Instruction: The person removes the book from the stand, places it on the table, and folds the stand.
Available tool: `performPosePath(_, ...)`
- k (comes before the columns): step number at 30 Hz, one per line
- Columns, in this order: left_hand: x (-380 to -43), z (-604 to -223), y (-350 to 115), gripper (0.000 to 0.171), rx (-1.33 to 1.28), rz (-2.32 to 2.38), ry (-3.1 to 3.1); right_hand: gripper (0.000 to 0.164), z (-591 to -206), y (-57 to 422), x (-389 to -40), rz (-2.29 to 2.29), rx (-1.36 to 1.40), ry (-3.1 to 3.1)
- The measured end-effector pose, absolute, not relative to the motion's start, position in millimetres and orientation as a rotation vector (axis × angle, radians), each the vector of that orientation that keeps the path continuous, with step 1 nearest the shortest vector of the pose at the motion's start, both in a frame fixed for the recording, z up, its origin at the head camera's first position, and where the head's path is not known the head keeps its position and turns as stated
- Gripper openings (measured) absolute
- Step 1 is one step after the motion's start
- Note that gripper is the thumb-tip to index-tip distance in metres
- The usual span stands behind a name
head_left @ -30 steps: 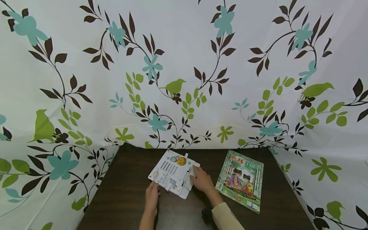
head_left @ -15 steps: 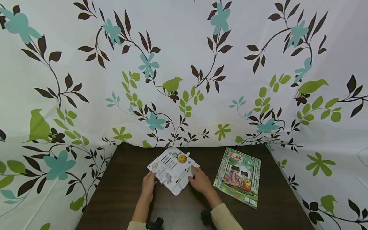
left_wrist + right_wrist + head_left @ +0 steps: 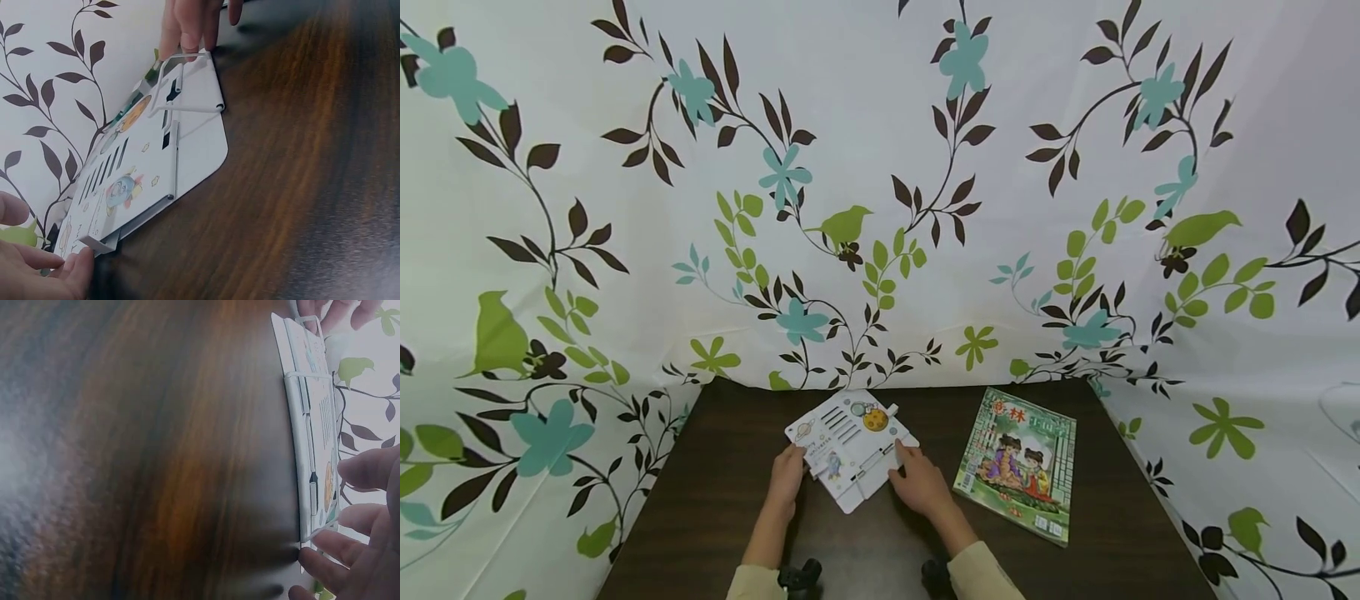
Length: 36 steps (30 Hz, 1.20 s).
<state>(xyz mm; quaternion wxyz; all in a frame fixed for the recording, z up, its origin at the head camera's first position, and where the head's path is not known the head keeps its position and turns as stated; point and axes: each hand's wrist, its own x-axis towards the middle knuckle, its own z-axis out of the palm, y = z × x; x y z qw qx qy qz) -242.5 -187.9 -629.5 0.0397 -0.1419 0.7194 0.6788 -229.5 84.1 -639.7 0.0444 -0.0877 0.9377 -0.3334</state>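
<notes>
A flat white book stand (image 3: 850, 446) printed with planets and a cartoon figure lies folded on the table, its corners pointing left, right and toward me. In the head view my left hand (image 3: 787, 477) holds its left corner, while my right hand (image 3: 923, 485) holds its right-hand edge. The left wrist view shows the left fingers (image 3: 78, 272) at the corner beside a small raised ledge. In the right wrist view, the right fingers (image 3: 328, 565) touch the edge near a white wire prop (image 3: 319, 534). The stand's underside is hidden.
A magazine (image 3: 1018, 467) with a green illustrated cover lies to the right of my right hand. The dark wood table (image 3: 700, 500) ends at the back against a white leaf-and-bird patterned cloth (image 3: 880, 167). Black wrist devices (image 3: 801, 575) show near the sleeves.
The book stand has turned clockwise, its left corner going farther away and its near corner swinging left. My left hand has moved forward with it. The head view has shifted slightly.
</notes>
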Motion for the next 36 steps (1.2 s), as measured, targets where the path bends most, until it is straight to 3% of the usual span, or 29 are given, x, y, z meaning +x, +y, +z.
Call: performPosePath(36, -277, -634, -174, 0.060, -0.326, 2.028, 2.277, 0.067, -653, 64, -192, -0.978, -0.079, 2.939)
